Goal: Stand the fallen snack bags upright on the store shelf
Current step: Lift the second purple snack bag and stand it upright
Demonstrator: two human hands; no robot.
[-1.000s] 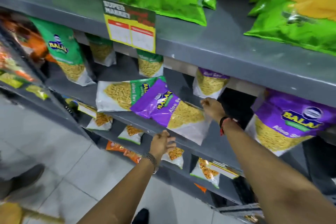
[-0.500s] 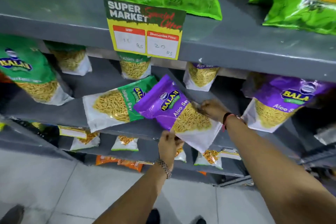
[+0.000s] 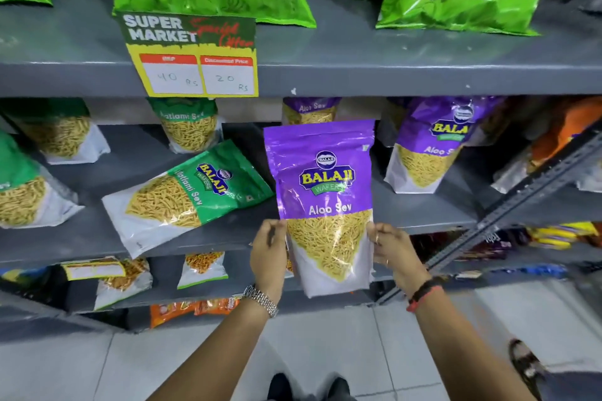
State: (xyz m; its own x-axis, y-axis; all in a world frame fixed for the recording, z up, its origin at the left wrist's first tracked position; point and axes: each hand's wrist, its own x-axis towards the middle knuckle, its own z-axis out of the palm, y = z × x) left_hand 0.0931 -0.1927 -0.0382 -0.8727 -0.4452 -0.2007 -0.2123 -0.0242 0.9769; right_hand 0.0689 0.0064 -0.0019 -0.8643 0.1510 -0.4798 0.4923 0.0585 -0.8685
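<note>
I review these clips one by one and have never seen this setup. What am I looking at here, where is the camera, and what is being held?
No machine is involved: a person works with bare hands, and the single camera sits on their head, looking forward and down, so you see their own arms. The left hand and right hand grip the lower sides of a purple Aloo Sev bag, held upright in front of the grey middle shelf. Beside it, a green Ratlami Sev bag lies tilted on that shelf. Other bags stand further back. A price sign hangs from the shelf above.
</note>
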